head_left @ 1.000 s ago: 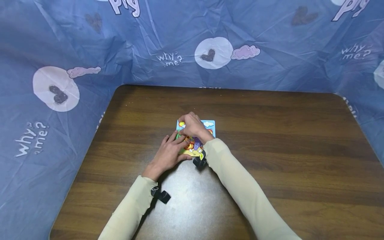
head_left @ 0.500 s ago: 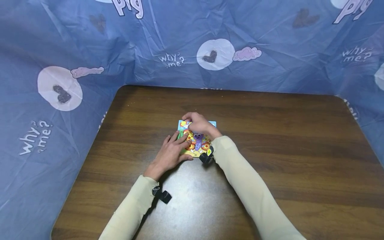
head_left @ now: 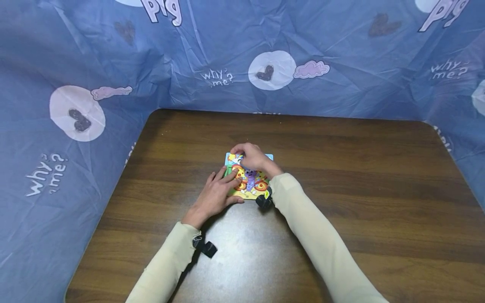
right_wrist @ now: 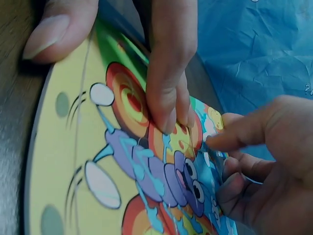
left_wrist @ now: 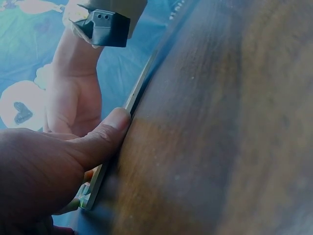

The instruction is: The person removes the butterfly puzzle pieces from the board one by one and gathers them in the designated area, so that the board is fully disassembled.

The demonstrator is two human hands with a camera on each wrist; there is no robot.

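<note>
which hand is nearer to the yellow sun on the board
Right: the right hand is right beside the sun; the left hand is farther off, touching the butterfly's wing.

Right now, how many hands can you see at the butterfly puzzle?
2. The left hand lies across the left side of the butterfly puzzle; the right hand bends over its far part.
</note>
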